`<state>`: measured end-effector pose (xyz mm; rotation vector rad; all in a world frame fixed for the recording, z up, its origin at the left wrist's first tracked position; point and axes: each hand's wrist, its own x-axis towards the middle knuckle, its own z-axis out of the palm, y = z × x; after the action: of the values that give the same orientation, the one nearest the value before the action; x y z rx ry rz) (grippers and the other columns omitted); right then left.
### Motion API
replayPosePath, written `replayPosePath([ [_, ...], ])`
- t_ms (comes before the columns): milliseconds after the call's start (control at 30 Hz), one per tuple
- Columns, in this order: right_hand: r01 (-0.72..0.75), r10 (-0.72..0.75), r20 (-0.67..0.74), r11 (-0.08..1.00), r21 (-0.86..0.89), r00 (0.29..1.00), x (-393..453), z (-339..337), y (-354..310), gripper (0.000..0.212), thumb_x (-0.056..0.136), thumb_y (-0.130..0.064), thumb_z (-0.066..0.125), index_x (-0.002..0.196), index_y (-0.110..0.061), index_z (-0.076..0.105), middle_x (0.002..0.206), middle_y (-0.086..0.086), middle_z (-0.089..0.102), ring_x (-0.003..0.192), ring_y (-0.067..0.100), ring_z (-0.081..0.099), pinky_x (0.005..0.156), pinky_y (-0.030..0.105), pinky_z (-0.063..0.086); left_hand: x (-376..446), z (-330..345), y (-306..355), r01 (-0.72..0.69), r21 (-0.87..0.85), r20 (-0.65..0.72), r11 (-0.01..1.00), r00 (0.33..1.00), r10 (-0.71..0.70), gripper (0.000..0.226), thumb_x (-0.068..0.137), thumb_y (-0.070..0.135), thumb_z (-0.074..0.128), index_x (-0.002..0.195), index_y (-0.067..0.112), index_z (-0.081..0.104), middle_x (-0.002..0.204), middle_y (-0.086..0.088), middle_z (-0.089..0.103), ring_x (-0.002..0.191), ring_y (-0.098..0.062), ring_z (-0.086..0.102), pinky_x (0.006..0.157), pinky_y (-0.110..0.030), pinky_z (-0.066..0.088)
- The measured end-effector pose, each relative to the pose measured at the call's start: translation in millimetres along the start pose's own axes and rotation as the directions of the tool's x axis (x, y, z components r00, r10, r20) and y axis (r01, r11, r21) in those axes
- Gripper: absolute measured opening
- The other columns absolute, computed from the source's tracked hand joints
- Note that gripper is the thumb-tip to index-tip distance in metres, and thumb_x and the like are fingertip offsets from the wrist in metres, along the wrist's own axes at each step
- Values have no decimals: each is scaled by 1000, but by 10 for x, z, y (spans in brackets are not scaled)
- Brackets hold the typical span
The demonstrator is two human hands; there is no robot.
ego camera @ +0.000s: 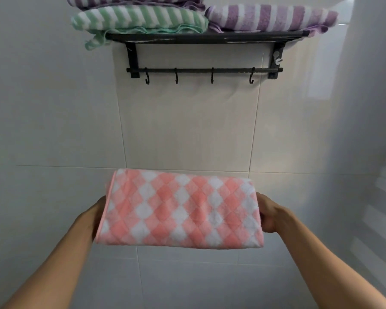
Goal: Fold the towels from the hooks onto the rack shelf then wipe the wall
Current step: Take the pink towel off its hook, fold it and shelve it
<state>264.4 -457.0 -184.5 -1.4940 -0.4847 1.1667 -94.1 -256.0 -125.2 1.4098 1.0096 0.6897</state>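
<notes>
While below the rack shelf (207,37) | left hand (98,216), right hand (271,216) grip folded pink towel (181,208) ends

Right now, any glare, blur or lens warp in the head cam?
Head view: soft all over, the pink checked towel fuzzy at its edges; a warm light patch on the wall tiles below the rack; pale reflections on the glossy right wall; wide-angle bowing at the frame edges; both hands partly hidden by the towel.

I see the black rack shelf (205,36) at 12 o'clock on the tiled wall. Lying directly on it: a green striped towel (140,20) toward 11 o'clock, a purple striped towel (272,17) toward 1 o'clock. Another purple one (134,0) tops the green.
</notes>
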Motion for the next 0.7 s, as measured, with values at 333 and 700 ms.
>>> replayPosePath([
  [333, -68, 48, 132, 986, 153, 990, -107, 243, 167, 81, 78, -53, 81, 137, -3, 58, 117, 14, 47, 107, 33, 45, 110, 42, 36, 126, -239, -431, 148, -400, 146, 904, 985, -96, 67, 93, 66, 45, 85, 10, 81, 95, -16, 74, 78, -31, 73, 80, -41, 50],
  [700, 72, -79, -41, 986, -150, 996, -104, 659, 47, 45, 84, -16, 73, 125, -1, 62, 116, 23, 72, 109, 47, 67, 97, 64, 50, 377, -585, -513, 37, -114, 65, 993, 997, -30, 26, 90, 10, 69, 109, -8, 66, 94, -22, 76, 73, -31, 75, 60, -43, 63],
])
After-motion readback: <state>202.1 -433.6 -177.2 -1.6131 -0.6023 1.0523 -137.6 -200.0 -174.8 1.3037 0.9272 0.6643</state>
